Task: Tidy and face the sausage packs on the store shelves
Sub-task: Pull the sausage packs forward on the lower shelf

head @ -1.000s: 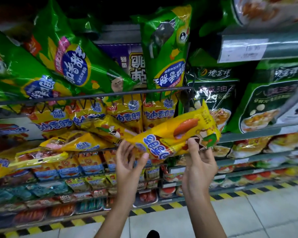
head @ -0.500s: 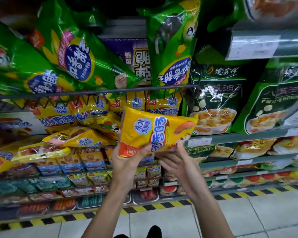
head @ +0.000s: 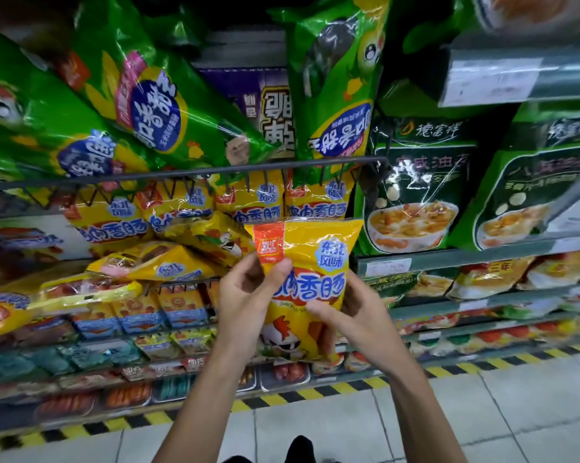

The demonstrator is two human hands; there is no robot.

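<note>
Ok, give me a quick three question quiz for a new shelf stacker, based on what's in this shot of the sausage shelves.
1. True or false: the yellow sausage pack in the person's hands is upright with its front facing the camera.
2. Which hand holds that pack: A) only the left hand, B) only the right hand, C) both?
3. Fill in: the big packs leaning above the wire rail are mainly ____ in colour.

Key
1. True.
2. C: the left thumb presses on the front and the right fingers curl round its right edge.
3. Green; they are the green corn packs.
</note>
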